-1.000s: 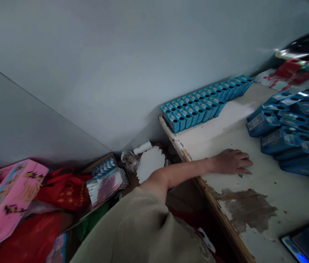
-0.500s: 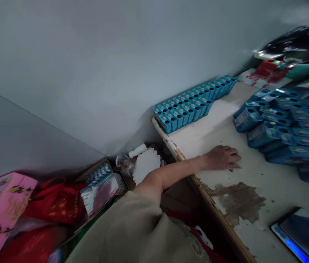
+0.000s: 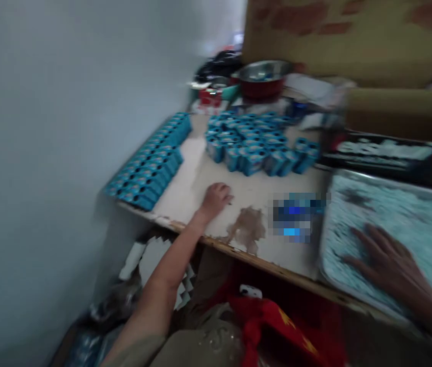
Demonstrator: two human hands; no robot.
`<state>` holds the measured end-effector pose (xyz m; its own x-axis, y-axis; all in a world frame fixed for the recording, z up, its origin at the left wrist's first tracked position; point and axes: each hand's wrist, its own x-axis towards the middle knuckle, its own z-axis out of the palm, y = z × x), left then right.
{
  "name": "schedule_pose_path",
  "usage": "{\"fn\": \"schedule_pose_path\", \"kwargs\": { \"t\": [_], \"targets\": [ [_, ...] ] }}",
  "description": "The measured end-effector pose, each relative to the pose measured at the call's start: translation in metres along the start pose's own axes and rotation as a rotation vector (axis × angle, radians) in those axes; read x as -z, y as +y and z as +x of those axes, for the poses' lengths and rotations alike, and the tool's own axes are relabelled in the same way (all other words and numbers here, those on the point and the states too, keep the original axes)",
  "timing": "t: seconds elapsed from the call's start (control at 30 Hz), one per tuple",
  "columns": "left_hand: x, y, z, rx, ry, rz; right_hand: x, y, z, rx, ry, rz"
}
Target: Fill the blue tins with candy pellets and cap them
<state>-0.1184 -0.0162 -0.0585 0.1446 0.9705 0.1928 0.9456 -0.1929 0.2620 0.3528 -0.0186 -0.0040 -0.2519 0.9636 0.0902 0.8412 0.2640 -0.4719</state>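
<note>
My left hand (image 3: 217, 199) rests on the white worn tabletop (image 3: 185, 206), fingers bent and apart, with nothing seen in it. To its left, along the wall, stand rows of blue boxes (image 3: 152, 171) with dark round holes on top. Beyond the hand is a looser cluster of the same blue boxes (image 3: 248, 145). My right hand (image 3: 386, 255) lies with spread fingers on pale turquoise pieces (image 3: 403, 214) that fill a metal tray (image 3: 325, 244). The picture is somewhat blurred.
A red metal bowl (image 3: 261, 84) stands at the back, before a large cardboard box (image 3: 338, 46). Behind the tray is a black printed box (image 3: 384, 155). A pixelated blue patch covers something right of the brown stain. A red bag (image 3: 277, 326) hangs below the table edge.
The view has swung right, bringing the tray, the bowl and my right hand into the picture. My left hand still rests on the tabletop near the brown stain.
</note>
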Motion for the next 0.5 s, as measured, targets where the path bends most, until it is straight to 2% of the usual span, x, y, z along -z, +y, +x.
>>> {"fn": "schedule_pose_path", "kwargs": {
  "t": [0.03, 0.1, 0.23, 0.33, 0.5],
  "targets": [
    [0.0, -0.003, 0.003, 0.004, 0.009, -0.005, 0.001, 0.016, -0.015, -0.024, 0.008, -0.024],
    [-0.001, -0.009, 0.01, -0.003, 0.009, -0.024, 0.002, 0.039, -0.031, -0.019, -0.079, -0.133],
    [-0.008, -0.02, 0.023, 0.002, 0.01, -0.036, 0.002, 0.056, -0.022, -0.065, -0.145, -0.326],
    [-0.011, -0.022, 0.024, 0.018, 0.028, -0.028, 0.002, 0.053, -0.014, -0.093, -0.127, -0.167],
    [-0.012, -0.021, 0.023, 0.036, 0.052, -0.05, 0.006, 0.057, -0.014, -0.234, 0.073, 0.13]
  ]
}}
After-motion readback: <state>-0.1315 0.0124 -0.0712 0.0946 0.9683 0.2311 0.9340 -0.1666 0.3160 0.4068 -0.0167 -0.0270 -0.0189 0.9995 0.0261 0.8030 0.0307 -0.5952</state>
